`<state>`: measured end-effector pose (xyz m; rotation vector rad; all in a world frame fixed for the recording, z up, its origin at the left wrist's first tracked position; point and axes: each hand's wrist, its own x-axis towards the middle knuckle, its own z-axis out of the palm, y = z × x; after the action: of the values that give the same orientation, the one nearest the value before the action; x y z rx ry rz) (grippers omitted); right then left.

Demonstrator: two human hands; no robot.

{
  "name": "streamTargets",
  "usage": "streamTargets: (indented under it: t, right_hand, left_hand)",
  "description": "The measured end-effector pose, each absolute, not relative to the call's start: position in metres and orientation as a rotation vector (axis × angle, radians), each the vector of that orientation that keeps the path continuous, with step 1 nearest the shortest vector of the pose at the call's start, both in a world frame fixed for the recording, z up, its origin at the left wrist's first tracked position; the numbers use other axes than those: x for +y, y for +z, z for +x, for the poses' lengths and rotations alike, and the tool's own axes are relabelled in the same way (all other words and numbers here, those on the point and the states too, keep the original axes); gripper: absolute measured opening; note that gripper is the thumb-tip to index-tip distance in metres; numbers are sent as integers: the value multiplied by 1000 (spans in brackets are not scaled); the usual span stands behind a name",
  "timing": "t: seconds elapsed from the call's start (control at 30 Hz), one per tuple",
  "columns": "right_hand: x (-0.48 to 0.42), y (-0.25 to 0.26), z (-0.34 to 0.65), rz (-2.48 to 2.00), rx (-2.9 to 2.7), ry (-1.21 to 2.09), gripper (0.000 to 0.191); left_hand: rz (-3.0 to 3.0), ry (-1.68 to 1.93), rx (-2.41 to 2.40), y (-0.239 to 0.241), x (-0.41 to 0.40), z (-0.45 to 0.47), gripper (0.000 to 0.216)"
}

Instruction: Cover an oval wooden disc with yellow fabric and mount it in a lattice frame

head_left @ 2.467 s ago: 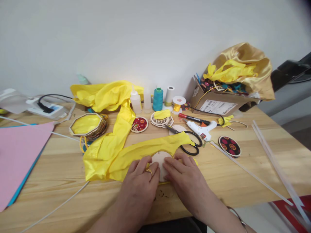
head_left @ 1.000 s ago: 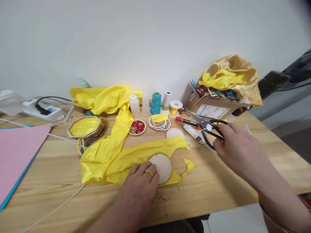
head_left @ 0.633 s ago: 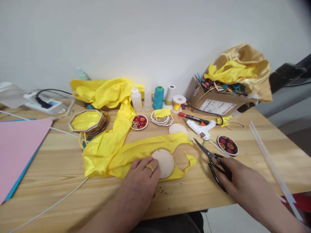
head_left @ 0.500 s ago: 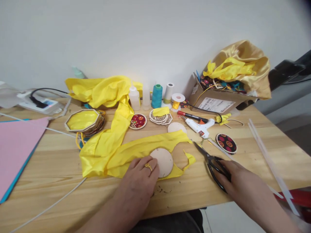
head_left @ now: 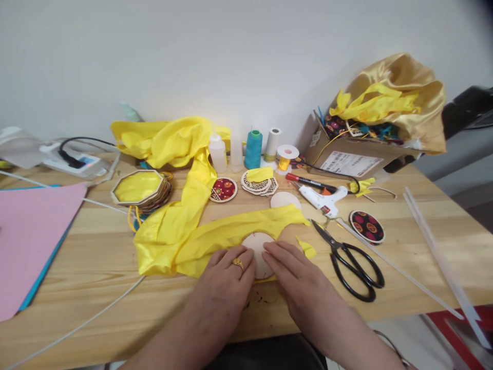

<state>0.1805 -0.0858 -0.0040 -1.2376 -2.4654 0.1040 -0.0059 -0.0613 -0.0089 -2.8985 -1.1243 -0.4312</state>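
My left hand [head_left: 225, 280], with a gold ring, lies flat with fingers stretched onto the yellow fabric [head_left: 200, 236] and the left edge of a round wooden disc [head_left: 257, 245]. My right hand [head_left: 296, 277] lies flat on the disc's right side, fingers spread and pressing down. The disc sits on the fabric near the table's front edge. Black-handled scissors [head_left: 348, 259] lie on the table to the right of my right hand, not held.
A white glue gun [head_left: 321, 198], a red marker [head_left: 308, 181], thread spools [head_left: 253, 149], patterned discs [head_left: 366, 226] and an octagonal frame stack [head_left: 140, 189] lie behind. A cardboard box [head_left: 350, 159] with fabric stands back right. Pink paper [head_left: 26, 241] covers the left. Clear glue sticks [head_left: 439, 262] lie at the right.
My right hand carried the scissors from the back toward the front, set them down on the table at the right, then came back onto the disc beside my left hand.
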Motion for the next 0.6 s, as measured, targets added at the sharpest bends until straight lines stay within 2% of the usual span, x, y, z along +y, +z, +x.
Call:
streamTargets:
  t: [0.13,0.33,0.47,0.6]
  right_hand:
    - [-79,-8,168,-1207,-2583,23,50]
    - [-77,-3,166,-1226,-2633,22,40]
    - [-77,-5,164,-1257,-2638,65,38]
    - [-77,-8,164,-1238,-2639,12,41]
  left_hand:
    - [-2865,-468,-1104,-11,-63,-6,34]
    - [-2764,-761,-1225,-10,-40,-28,30]
    - [-2588,-476,-1584,-8,-21,-48,35]
    - [-2588,-129,-1723,-2,-15,-54,46]
